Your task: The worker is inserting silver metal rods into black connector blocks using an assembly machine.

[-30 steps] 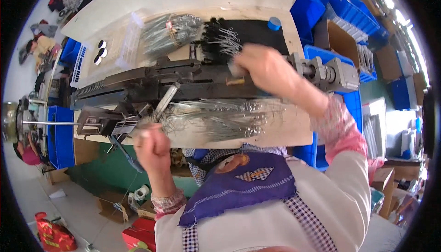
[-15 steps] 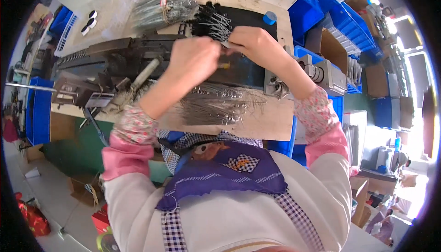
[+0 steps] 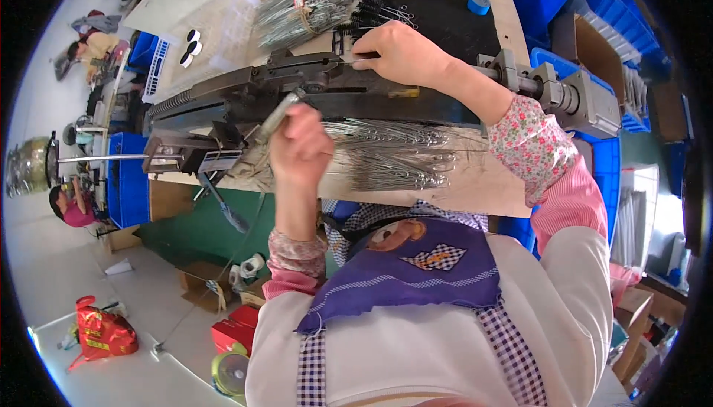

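Note:
My right hand (image 3: 405,54) is closed in a pinch at the middle of the long dark metal machine (image 3: 312,73), against its jaw. A small pale bit shows at its fingertips; what they hold is too small to name. My left hand (image 3: 301,143) is in front of the machine, fingers curled and slightly blurred. It is right beside the grey lever handle (image 3: 275,121), whose tip shows above the fingers; whether it grips the handle I cannot tell. Bent wire pieces with looped ends (image 3: 394,165) lie in bundles on the bench nearer me. Black-bristled brushes (image 3: 379,12) lie behind my right hand.
A tied bundle of wires (image 3: 304,13) lies at the back beside a clear plastic tray (image 3: 234,32). A blue tape roll (image 3: 479,3) sits on the black mat (image 3: 453,36). Blue crates (image 3: 594,6) stand at the right, and a grey motor-like cylinder (image 3: 594,106) ends the machine.
My hands were together at the machine's middle; now they are apart. My left hand has come back toward me, down to the lever handle. The whole view has shifted, too.

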The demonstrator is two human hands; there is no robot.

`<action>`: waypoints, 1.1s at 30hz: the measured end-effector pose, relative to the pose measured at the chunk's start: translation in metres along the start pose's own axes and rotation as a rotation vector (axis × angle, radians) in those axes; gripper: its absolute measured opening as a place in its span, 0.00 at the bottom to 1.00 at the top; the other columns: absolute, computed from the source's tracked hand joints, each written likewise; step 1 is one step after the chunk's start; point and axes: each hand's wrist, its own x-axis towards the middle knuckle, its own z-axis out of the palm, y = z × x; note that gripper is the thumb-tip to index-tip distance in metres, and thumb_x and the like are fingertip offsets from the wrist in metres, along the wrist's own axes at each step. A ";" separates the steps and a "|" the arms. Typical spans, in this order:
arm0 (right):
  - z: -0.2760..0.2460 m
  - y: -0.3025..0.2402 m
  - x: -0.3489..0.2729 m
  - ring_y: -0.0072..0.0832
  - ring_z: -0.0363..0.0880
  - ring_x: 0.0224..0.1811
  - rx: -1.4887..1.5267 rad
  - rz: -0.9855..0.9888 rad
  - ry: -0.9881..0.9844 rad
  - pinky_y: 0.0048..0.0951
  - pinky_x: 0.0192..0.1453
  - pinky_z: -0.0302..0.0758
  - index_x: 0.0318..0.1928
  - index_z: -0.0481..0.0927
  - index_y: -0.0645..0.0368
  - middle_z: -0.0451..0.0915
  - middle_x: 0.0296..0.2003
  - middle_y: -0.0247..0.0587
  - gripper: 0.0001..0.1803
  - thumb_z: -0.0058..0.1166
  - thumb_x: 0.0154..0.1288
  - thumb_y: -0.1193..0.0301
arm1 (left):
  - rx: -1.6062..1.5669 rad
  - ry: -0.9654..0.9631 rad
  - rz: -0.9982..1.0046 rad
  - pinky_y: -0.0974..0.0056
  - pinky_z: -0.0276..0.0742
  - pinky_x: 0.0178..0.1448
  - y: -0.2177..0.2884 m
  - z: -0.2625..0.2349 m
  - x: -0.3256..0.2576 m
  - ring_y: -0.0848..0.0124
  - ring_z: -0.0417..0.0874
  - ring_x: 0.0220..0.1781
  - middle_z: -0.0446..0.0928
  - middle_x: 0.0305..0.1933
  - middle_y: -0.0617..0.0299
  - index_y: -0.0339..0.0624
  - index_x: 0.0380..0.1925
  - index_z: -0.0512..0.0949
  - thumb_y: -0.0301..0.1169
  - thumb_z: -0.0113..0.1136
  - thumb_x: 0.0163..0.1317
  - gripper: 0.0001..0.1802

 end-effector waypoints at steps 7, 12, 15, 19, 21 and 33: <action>0.001 -0.008 0.001 0.46 0.80 0.40 -0.013 0.028 -0.064 0.40 0.48 0.77 0.37 0.83 0.59 0.82 0.34 0.49 0.09 0.58 0.56 0.70 | 1.385 0.404 0.351 0.70 0.59 0.15 -0.071 0.005 0.019 0.76 0.66 0.11 0.73 0.20 0.63 0.38 0.41 0.71 0.34 0.54 0.66 0.11; 0.004 -0.017 -0.006 0.42 0.80 0.37 -0.209 -0.063 0.105 0.35 0.42 0.78 0.38 0.82 0.59 0.79 0.31 0.44 0.11 0.61 0.51 0.73 | 1.900 0.348 0.587 0.71 0.63 0.18 -0.038 -0.026 0.018 0.76 0.70 0.14 0.74 0.20 0.63 0.38 0.36 0.73 0.35 0.57 0.65 0.11; 0.002 -0.049 -0.053 0.38 0.80 0.31 -0.202 -0.175 0.227 0.35 0.33 0.78 0.34 0.79 0.57 0.75 0.30 0.39 0.08 0.61 0.50 0.75 | 1.607 0.553 0.344 0.71 0.62 0.17 -0.004 -0.037 -0.029 0.78 0.71 0.16 0.74 0.19 0.65 0.38 0.31 0.76 0.42 0.57 0.66 0.17; 0.025 -0.029 -0.084 0.42 0.81 0.29 -0.355 0.142 0.116 0.38 0.28 0.80 0.39 0.73 0.58 0.74 0.35 0.43 0.07 0.53 0.61 0.72 | 0.872 0.944 0.798 0.73 0.55 0.16 0.068 -0.063 -0.077 0.79 0.66 0.13 0.72 0.17 0.66 0.36 0.31 0.79 0.53 0.54 0.65 0.27; 0.037 -0.001 -0.075 0.44 0.81 0.30 -0.531 0.329 0.089 0.40 0.30 0.80 0.41 0.70 0.58 0.73 0.37 0.46 0.06 0.48 0.64 0.71 | 0.989 0.937 0.784 0.72 0.53 0.16 0.077 -0.047 -0.077 0.80 0.65 0.13 0.72 0.17 0.66 0.35 0.32 0.79 0.51 0.54 0.66 0.26; 0.000 -0.026 -0.128 0.48 0.77 0.35 -0.163 0.307 -0.008 0.43 0.35 0.74 0.32 0.69 0.60 0.73 0.31 0.47 0.09 0.57 0.55 0.77 | 1.060 0.378 1.110 0.75 0.51 0.15 0.014 -0.031 -0.037 0.83 0.57 0.13 0.63 0.18 0.71 0.39 0.34 0.73 0.37 0.47 0.73 0.13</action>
